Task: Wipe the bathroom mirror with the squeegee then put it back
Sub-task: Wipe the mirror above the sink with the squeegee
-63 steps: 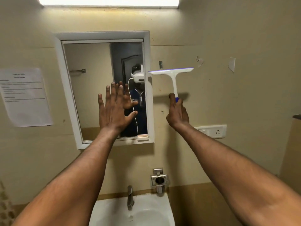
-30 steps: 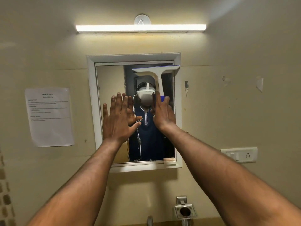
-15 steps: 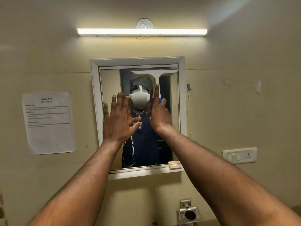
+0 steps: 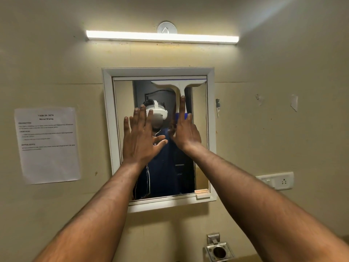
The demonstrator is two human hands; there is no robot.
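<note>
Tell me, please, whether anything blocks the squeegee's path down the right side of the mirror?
Nothing visible does. The squeegee, held by the right hand, sits at the mirror's top right; the left hand is spread on the glass left of that strip.

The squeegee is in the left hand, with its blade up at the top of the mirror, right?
Not quite. The squeegee is in the right hand, not the left. The head view shows it, with a finger stretched up along the handle. The left hand is open and flat in front of the mirror. The blade is indeed at the top of the mirror.
</note>
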